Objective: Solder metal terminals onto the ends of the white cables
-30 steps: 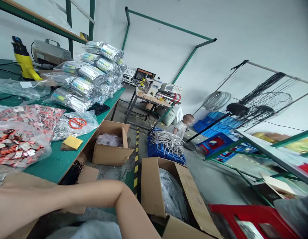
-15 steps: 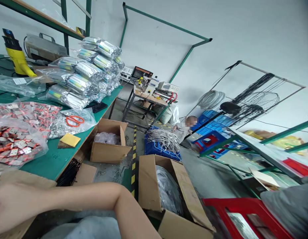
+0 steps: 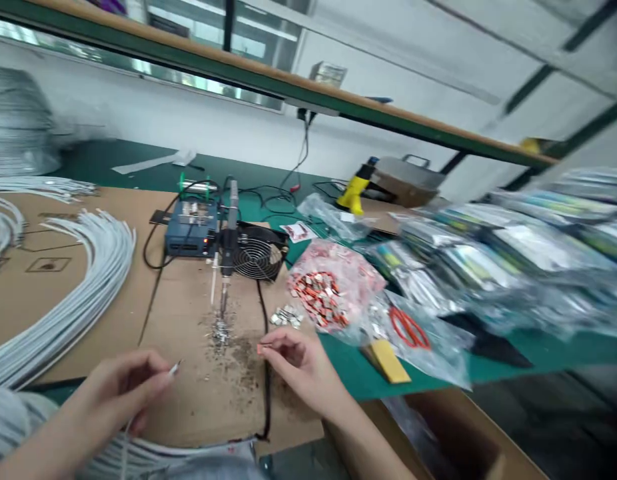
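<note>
My left hand pinches a white cable close to its bare wire end, which points up and to the right. Between the thumb and fingertips of my right hand is a small orange-and-metal connector. The two hands are apart, over a cardboard sheet. Beyond them a soldering iron is fixed upright, tip down, over a patch of solder scraps. A few loose metal connectors lie just past my right hand.
Bundled white cables lie at left. Behind stand a blue soldering station, a solder spool and a fan. At right are a bag of orange connectors, orange-handled scissors, a yellow sponge and silver packets.
My view has swung left from the room and floor boxes to the workbench. Both hands now show, each holding a small part; before, only one arm was visible.
</note>
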The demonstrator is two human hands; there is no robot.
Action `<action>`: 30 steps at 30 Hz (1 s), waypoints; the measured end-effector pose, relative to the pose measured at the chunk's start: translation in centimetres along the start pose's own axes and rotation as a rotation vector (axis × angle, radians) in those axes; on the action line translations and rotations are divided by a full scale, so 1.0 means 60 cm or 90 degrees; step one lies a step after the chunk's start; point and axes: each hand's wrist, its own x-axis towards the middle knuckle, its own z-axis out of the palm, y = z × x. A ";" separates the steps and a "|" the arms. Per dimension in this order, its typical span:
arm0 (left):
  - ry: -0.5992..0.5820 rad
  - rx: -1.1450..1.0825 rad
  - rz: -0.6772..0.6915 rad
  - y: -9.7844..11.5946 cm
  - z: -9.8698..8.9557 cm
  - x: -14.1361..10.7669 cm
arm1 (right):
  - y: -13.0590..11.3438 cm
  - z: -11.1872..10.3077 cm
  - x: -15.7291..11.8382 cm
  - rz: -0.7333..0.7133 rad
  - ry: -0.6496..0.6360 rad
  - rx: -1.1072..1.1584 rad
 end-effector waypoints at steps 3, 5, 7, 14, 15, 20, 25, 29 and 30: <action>-0.043 0.074 -0.069 0.055 -0.014 0.060 | -0.026 0.014 0.031 0.030 -0.087 -0.030; -0.078 0.100 -0.085 0.082 -0.012 0.101 | -0.034 0.026 0.057 0.094 -0.123 -0.004; -0.109 0.101 -0.082 0.095 -0.005 0.132 | -0.033 0.036 0.082 0.171 -0.140 0.060; -0.173 0.068 -0.070 0.088 0.013 0.150 | -0.006 0.051 0.099 0.269 -0.156 0.264; -0.183 0.063 -0.072 0.088 0.014 0.147 | -0.005 0.052 0.097 0.271 -0.151 0.275; -0.199 0.040 -0.107 0.081 0.012 0.143 | -0.005 0.051 0.095 0.276 -0.142 0.311; -0.254 0.043 -0.126 0.074 0.008 0.149 | -0.011 0.050 0.094 0.287 -0.149 0.307; -0.266 0.060 -0.138 0.080 0.007 0.150 | -0.013 0.050 0.092 0.287 -0.147 0.299; -0.264 0.062 -0.139 0.081 0.007 0.150 | -0.013 0.050 0.092 0.286 -0.146 0.299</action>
